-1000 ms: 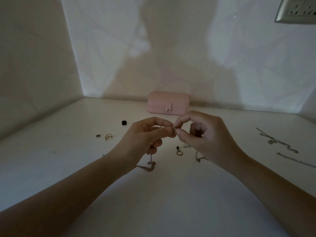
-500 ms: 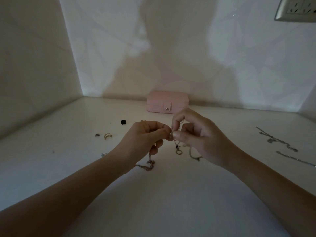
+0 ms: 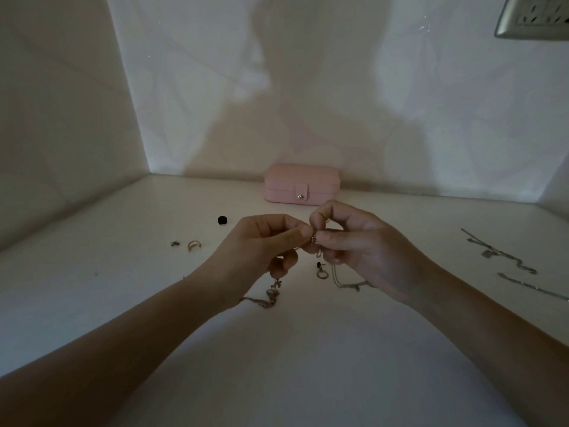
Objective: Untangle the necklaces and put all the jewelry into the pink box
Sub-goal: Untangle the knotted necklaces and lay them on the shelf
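Left hand (image 3: 261, 245) and right hand (image 3: 354, 245) pinching tangled necklaces (image 3: 314, 241), closed pink box (image 3: 302, 188) behind

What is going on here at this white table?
A person is untangling thin metal chain necklaces. The left hand and the right hand each pinch the tangle between fingertips above the white table, and loose ends hang down to it. The pink box with a snap tab stands closed by the back wall. A gold ring, a small black piece, a small hoop earring and two silver chains lie on the table, not yet packed.
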A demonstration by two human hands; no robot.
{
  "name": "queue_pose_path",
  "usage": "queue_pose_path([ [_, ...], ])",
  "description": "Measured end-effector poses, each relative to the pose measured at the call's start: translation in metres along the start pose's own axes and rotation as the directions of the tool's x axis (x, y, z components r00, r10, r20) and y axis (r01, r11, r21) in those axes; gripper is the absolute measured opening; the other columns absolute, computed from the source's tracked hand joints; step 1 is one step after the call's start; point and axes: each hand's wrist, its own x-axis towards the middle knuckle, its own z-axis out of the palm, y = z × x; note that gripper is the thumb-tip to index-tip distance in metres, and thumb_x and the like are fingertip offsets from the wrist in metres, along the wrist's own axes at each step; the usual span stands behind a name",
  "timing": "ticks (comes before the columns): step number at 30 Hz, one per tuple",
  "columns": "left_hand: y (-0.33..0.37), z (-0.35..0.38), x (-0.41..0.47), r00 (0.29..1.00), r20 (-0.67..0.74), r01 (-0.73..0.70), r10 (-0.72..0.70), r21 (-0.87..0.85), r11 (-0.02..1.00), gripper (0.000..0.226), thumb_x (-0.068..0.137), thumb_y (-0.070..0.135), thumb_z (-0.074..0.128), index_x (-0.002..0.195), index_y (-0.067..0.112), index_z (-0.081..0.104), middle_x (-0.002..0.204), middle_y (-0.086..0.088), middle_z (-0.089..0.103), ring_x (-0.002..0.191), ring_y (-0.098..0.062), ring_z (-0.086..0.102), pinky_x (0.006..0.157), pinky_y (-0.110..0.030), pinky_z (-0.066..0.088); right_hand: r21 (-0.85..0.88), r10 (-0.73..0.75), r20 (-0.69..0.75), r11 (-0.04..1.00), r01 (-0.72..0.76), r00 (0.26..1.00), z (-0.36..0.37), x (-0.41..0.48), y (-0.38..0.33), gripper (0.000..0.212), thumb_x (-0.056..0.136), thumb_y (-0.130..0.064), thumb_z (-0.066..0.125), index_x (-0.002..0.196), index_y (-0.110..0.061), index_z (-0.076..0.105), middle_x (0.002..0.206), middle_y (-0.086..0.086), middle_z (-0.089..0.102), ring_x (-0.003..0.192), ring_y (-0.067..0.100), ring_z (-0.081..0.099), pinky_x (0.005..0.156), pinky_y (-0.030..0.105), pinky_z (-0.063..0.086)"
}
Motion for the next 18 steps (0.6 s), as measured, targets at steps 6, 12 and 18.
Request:
queue_pose_path([
  [6, -0.0039, 0.0029, -0.0003, 0.99, -0.073, -0.102, 0.119, 0.206, 0.973, 0.008, 0.091, 0.005, 0.057, 0.092, 0.01, 0.063, 0.082, -0.006, 0.068, 0.061, -0.011, 0.058, 0.052, -0.024, 0.049, 0.073, 0.025, -0.088, 0.997, -0.018, 0.996, 0.0035, 0.0035, 0.0077, 0.002, 0.079, -0.015, 0.056, 0.078, -0.016, 0.056, 0.073, 0.002, 0.052, 0.061, 0.012, 0.041, 0.057, 0.023, 0.035],
  [12, -0.0043, 0.007, -0.0035, 0.957, -0.129, -0.216, 0.26, 0.282, 0.935, 0.015, 0.075, 0.012, 0.076, 0.082, 0.019, 0.066, 0.077, 0.007, 0.068, 0.071, -0.012, 0.066, 0.072, -0.036, 0.058, 0.048, 0.033, -0.119, 0.998, -0.027, 0.992, 0.0, 0.0035, 0.0041, 0.004, 0.075, -0.013, 0.061, 0.078, -0.014, 0.059, 0.069, -0.001, 0.053, 0.059, 0.011, 0.042, 0.056, 0.021, 0.036],
  [18, -0.0023, 0.0094, -0.0054, 0.959, -0.101, -0.213, 0.264, 0.355, 0.91, 0.021, 0.06, 0.035, 0.076, 0.07, 0.019, 0.067, 0.065, 0.002, 0.065, 0.062, -0.01, 0.061, 0.065, -0.033, 0.055, 0.35, 0.261, 0.116, 0.892, -0.285, 0.958, -0.0025, 0.005, 0.0036, 0.017, 0.066, -0.009, 0.065, 0.081, -0.006, 0.059, 0.069, 0.006, 0.052, 0.057, 0.013, 0.044, 0.055, 0.023, 0.036],
])
